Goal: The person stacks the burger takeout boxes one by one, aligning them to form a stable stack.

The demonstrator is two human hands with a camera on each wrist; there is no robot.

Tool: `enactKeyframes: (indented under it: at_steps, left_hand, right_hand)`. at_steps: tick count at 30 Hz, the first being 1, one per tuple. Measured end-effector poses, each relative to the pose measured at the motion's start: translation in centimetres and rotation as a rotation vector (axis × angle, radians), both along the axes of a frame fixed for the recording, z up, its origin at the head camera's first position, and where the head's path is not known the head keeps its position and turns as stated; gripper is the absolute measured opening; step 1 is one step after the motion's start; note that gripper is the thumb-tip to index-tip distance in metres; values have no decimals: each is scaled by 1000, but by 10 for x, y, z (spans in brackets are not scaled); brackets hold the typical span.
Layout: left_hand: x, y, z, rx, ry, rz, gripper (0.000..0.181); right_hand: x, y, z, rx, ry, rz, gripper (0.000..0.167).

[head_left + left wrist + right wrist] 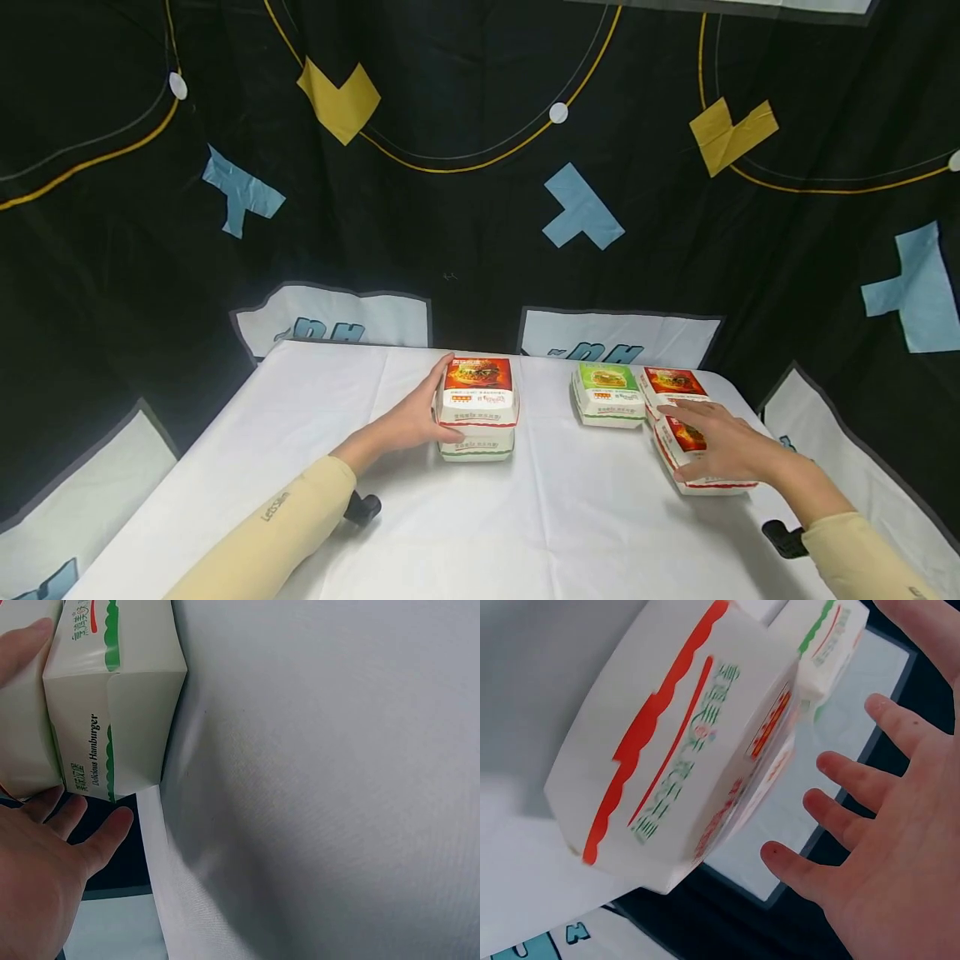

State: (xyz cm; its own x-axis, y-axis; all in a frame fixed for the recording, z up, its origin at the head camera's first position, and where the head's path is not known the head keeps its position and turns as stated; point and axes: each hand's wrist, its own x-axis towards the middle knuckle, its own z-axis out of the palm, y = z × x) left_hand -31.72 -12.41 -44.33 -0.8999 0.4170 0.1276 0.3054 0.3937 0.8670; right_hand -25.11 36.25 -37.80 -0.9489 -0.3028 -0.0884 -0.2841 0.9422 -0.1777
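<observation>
Grips the upper box [478, 387] with the left hand [408, 421], thumb against its front around 7 o'clock, fingertips at its far corner around 11. Placed on the lower box [477, 450], edges nearly flush, just before 12 o'clock on the white table [465, 533]. Shows a red burger picture on top.

Holds the right hand [720, 442] over the near red box [684, 437] at 3 o'clock on the table, fingers spread apart in the right wrist view; cannot tell whether touching its top. Just beyond, towards 12 o'clock from there, touching or nearly so: the far red box [673, 382]. Just beside that, at 9 o'clock: the green-topped box [607, 394].

On both forearms, cream sleeves [277, 525]. Behind, past the table's 12 o'clock edge, a black backdrop [465, 250] with yellow and blue shapes.
</observation>
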Motion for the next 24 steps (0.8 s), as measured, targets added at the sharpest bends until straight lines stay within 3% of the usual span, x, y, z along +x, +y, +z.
enactKeyframes:
  at_steps: [18,24]
  left_hand:
    - [-2,-7,1,-23,0,15,131]
    - [-1,-4,-1,-9,9,-14,131]
  right_hand:
    - [-7,16,-15,-30,-65,-5,103]
    - [-4,22,-20,8,-70,-26,104]
